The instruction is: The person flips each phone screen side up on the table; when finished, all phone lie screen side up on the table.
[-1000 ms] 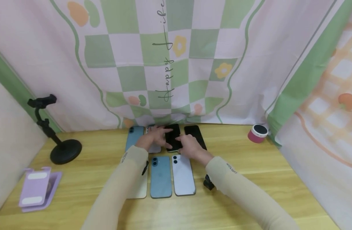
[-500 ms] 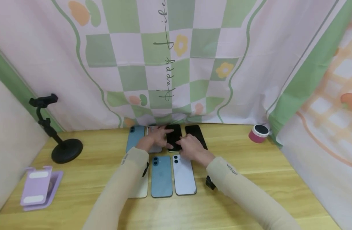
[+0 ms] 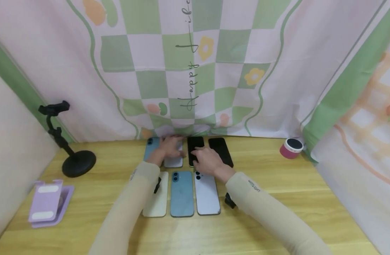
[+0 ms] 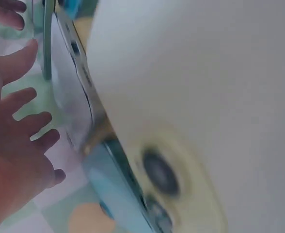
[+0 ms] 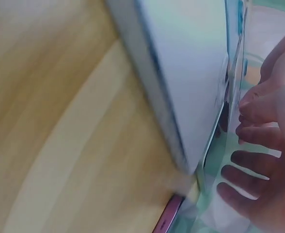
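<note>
Checked curtain (image 3: 147, 53): hung behind the wooden surface (image 3: 262, 219).
Purple stand (image 3: 45, 200), black holder (image 3: 78, 164): stood left, out of the way.
Left grip (image 3: 169, 148): fingers spread over the pale phone (image 3: 173, 162).
Pale phone: lay flat in the back row; seemed light, stiff, slick, best taken by its long edges.
Front phones (image 3: 182, 196): lay close together, leaving narrow finger room.
Black phone (image 3: 195, 142): lay flat, its face probably fragile.
Right grip (image 3: 209, 161): fingers loosely bent over it; contact unclear.
Pink jar (image 3: 290, 150): stood well apart.
</note>
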A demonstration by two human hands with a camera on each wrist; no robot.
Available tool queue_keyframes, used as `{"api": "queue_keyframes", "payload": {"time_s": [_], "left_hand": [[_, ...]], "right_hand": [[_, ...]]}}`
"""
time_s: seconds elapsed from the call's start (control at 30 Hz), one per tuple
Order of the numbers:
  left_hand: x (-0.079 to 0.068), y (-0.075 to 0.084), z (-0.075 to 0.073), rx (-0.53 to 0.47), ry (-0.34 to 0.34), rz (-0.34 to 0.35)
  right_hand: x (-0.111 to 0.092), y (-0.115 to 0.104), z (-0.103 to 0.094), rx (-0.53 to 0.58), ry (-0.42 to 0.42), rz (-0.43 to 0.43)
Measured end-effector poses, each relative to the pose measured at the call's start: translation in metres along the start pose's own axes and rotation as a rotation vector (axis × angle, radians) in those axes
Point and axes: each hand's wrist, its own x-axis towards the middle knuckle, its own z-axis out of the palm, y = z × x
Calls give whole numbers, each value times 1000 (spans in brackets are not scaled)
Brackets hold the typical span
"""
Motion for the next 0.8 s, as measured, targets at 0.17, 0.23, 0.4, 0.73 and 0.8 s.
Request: {"api": "queue_keyframes", "payload": {"time_s": [0.17,0.23,0.4,0.73,0.8], "left_hand": [[-6,-17,-6,26,-36,-47],[-9,-22,-8,30,-50,-55],[-13,-30,-10,33,-97,-58],[-14,-37,-16,-53,-102,-84],[-14,-37,-16,-54,-107,-90]], "right_hand": [[8,-13,4,24,17,-142],[12,-18,6,26,-4,-185],[21,-27,11,-19,-134,-166],[35,-37,16,-49,-222,-96],[37,-38,17,-56,-223,-97]]}}
